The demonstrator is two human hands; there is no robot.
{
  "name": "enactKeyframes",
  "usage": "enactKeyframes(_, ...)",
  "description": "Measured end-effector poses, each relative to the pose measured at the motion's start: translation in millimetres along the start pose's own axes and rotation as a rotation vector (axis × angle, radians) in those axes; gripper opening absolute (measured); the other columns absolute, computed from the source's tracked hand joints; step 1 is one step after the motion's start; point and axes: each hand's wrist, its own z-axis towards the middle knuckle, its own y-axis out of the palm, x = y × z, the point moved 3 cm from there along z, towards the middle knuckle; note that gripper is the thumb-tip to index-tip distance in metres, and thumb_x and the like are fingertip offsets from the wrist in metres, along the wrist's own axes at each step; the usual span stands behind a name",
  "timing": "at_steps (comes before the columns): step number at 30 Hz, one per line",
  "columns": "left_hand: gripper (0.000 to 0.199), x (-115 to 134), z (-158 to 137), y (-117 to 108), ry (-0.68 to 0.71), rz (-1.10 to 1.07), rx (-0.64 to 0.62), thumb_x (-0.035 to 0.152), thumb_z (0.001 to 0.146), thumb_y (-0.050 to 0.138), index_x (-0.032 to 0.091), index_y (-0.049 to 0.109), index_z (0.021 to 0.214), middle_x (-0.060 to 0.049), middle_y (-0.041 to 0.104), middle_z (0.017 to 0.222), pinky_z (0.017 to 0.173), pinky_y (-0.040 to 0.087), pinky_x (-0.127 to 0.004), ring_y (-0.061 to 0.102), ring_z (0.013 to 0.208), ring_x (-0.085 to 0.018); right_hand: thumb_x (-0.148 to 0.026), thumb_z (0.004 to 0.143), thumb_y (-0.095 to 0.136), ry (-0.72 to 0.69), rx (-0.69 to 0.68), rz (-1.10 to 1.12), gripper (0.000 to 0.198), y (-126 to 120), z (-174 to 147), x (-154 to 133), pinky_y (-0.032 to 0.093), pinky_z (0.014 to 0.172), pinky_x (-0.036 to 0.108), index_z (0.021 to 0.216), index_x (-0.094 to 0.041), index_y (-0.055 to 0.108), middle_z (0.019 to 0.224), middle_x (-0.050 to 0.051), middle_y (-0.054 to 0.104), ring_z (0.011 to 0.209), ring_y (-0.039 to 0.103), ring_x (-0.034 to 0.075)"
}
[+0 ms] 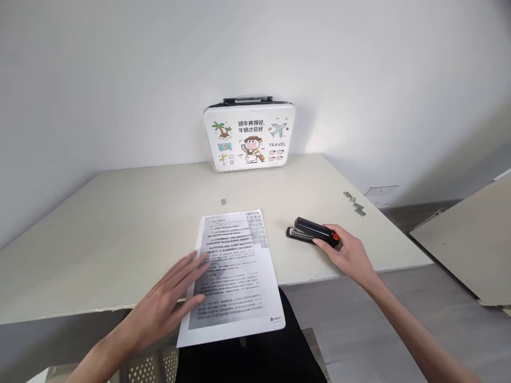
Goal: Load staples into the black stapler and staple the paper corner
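Observation:
A printed sheet of paper (239, 282) lies partly on the white table, its lower part jutting past the front edge over my lap. Many staples run in rows across its upper right corner. My left hand (171, 292) rests over the left side of the sheet, fingers spread and stretched out. In my right hand (349, 252) is a black stapler (313, 230) with an orange part near its back end. My fingers wrap round that back end, and the stapler's jaws point left, a little apart, to the right of the sheet.
A white case (251, 141) with cartoon pictures and a black handle stands against the wall. One small staple strip (223, 201) lies behind the sheet. Several more staple strips (354, 204) lie near the right edge of the table (120, 229). A pale panel (471, 234) stands farther right.

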Motion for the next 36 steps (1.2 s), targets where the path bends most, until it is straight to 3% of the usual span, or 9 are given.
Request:
enactKeyframes(4, 0.075, 21, -1, 6, 0.057, 0.015, -0.062, 0.053, 0.105, 0.054, 0.048, 0.014, 0.168, 0.01, 0.029, 0.171, 0.129, 0.034, -0.056, 0.029, 0.159, -0.031, -0.073, 0.09, 0.061, 0.03, 0.077, 0.064, 0.055, -4, -1, -7, 0.047, 0.049, 0.033, 0.114, -0.025, 0.068, 0.101, 0.009, 0.074, 0.058, 0.055, 0.018)
enactKeyframes(7, 0.073, 45, 26, 13, 0.1, 0.016, -0.072, 0.054, 0.108, 0.049, 0.046, 0.01, 0.169, 0.009, 0.027, 0.172, 0.131, 0.028, -0.057, 0.025, 0.161, -0.03, -0.07, 0.09, 0.063, 0.023, 0.149, 0.084, 0.049, -11, -5, -12, 0.05, 0.055, 0.032, 0.11, -0.025, 0.067, 0.096, 0.007, 0.072, 0.071, 0.061, 0.021)
enactKeyframes(10, 0.069, 65, 66, 21, 0.149, -0.006, -0.073, 0.056, 0.11, 0.044, 0.043, 0.013, 0.17, 0.006, 0.024, 0.174, 0.133, 0.023, -0.055, 0.021, 0.162, -0.029, -0.064, 0.091, 0.065, 0.021, 0.175, 0.1, 0.042, -22, -13, -16, 0.053, 0.06, 0.03, 0.111, -0.026, 0.067, 0.1, 0.007, 0.071, 0.084, 0.064, 0.023)
enactKeyframes(16, 0.068, 90, 172, 50, 0.174, -0.068, -0.124, 0.064, 0.11, 0.027, 0.03, 0.03, 0.169, -0.003, 0.02, 0.176, 0.133, 0.009, -0.058, 0.011, 0.164, -0.029, -0.062, 0.092, 0.066, -0.008, 0.218, 0.046, 0.041, -44, -29, -18, 0.043, 0.047, 0.029, 0.113, -0.027, 0.068, 0.102, 0.009, 0.071, 0.082, 0.063, 0.024)
enactKeyframes(20, 0.069, 105, 240, 70, 0.198, -0.085, -0.109, 0.066, 0.109, 0.027, 0.028, 0.036, 0.166, -0.007, 0.026, 0.175, 0.13, 0.008, -0.065, 0.013, 0.164, -0.032, -0.06, 0.094, 0.066, -0.045, 0.281, -0.007, 0.039, -52, -33, -18, 0.051, 0.058, 0.032, 0.113, -0.027, 0.067, 0.102, 0.009, 0.071, 0.086, 0.063, 0.024)
enactKeyframes(26, 0.066, 123, 292, 90, 0.205, -0.111, -0.124, 0.059, 0.11, 0.026, 0.026, 0.036, 0.166, -0.008, 0.025, 0.176, 0.129, 0.003, -0.067, 0.013, 0.164, -0.033, -0.06, 0.093, 0.066, -0.001, 0.307, -0.009, 0.042, -54, -30, -19, 0.045, 0.05, 0.03, 0.115, -0.024, 0.068, 0.1, 0.01, 0.071, 0.084, 0.063, 0.024)
enactKeyframes(31, 0.065, 100, 288, 84, 0.162, -0.461, 0.011, 0.058, 0.111, 0.019, 0.026, 0.042, 0.163, -0.004, 0.027, 0.175, 0.134, 0.011, -0.051, 0.022, 0.163, -0.026, -0.058, 0.094, 0.068, -0.069, 0.29, 0.009, 0.042, -43, -19, -21, 0.051, 0.063, 0.031, 0.117, -0.023, 0.068, 0.102, 0.009, 0.072, 0.086, 0.063, 0.023)
enactKeyframes(34, 0.066, 56, 272, 68, 0.052, -0.686, 0.168, 0.065, 0.108, 0.031, 0.024, 0.058, 0.15, -0.008, 0.049, 0.165, 0.13, 0.027, -0.043, 0.043, 0.154, -0.027, -0.057, 0.095, 0.067, -0.106, 0.249, 0.052, 0.04, -29, -7, -28, 0.053, 0.07, 0.033, 0.116, -0.024, 0.069, 0.103, 0.008, 0.073, 0.088, 0.064, 0.023)
enactKeyframes(36, 0.064, 22, 256, 57, -0.036, -0.773, 0.204, 0.069, 0.101, 0.046, 0.023, 0.066, 0.14, -0.011, 0.067, 0.145, 0.118, 0.044, -0.044, 0.061, 0.136, -0.031, -0.057, 0.095, 0.067, -0.117, 0.191, 0.087, 0.039, -14, 5, -36, 0.053, 0.07, 0.033, 0.115, -0.024, 0.068, 0.103, 0.007, 0.074, 0.088, 0.065, 0.024)
